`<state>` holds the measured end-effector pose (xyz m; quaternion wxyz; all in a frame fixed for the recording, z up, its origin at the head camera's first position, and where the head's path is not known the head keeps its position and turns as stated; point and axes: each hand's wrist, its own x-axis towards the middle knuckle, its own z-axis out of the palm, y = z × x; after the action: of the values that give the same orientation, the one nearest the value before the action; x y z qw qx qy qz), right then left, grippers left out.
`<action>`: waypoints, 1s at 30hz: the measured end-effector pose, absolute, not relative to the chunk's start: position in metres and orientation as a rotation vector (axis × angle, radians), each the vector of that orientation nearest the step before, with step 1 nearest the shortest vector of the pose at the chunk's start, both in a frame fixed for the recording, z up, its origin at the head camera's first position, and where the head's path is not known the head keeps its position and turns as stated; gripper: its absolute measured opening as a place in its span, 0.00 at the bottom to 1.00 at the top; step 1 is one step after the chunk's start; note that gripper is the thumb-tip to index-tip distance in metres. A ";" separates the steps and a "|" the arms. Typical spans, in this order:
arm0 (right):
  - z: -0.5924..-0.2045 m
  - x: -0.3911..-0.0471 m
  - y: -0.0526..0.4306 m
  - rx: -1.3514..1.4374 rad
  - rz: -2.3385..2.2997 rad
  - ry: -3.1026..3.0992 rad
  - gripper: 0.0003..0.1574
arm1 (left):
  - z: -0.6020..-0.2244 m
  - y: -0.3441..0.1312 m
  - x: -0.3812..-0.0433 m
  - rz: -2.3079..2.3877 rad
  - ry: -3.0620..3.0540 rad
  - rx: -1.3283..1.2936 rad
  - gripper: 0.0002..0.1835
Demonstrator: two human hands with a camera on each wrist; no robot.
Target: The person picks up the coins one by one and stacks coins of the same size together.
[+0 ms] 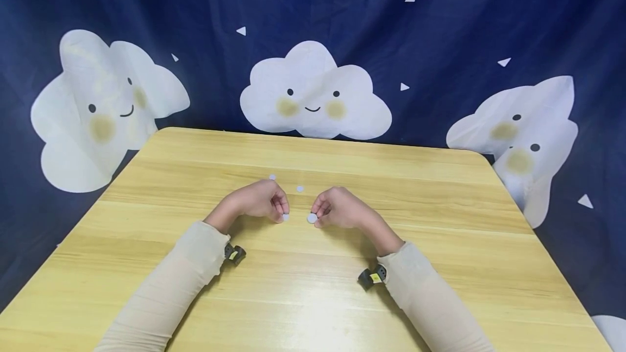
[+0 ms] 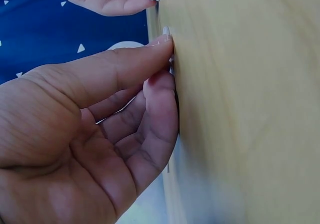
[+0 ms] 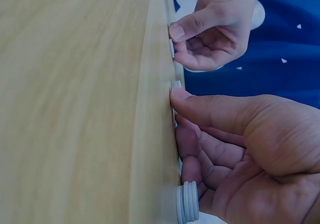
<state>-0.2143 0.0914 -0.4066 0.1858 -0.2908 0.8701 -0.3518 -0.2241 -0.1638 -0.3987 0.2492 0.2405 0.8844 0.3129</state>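
Note:
At the middle of the table, my left hand (image 1: 261, 200) pinches a small round white disc (image 1: 286, 217) between thumb and fingertips, right at the wood. Its thumb tip lies along the edge of that disc (image 2: 166, 32) in the left wrist view. Facing it, my right hand (image 1: 343, 208) holds a short stack of white discs (image 1: 312, 218) at its fingertips; the layers of this stack (image 3: 175, 85) show edge-on in the right wrist view. Beyond the hands lie a flat disc (image 1: 300, 189) and another disc (image 1: 272, 177), the latter partly behind the left hand.
Beside the right hand's lower fingers stands a taller stack of white discs (image 3: 187, 202), hidden from the head view. The light wooden table (image 1: 313, 297) ends at a dark blue curtain (image 1: 205, 86) with cloud prints. Small black cameras (image 1: 235, 255) sit at both sleeve cuffs.

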 end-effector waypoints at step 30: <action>-0.380 -0.239 0.086 -0.825 -0.965 2.475 0.14 | -0.399 -0.164 -0.223 0.862 2.403 0.634 0.07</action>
<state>-0.2385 0.0863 -0.3805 0.1792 -0.2917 0.8754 -0.3413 -0.2235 -0.1638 -0.3992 0.2525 0.2331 0.8839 0.3172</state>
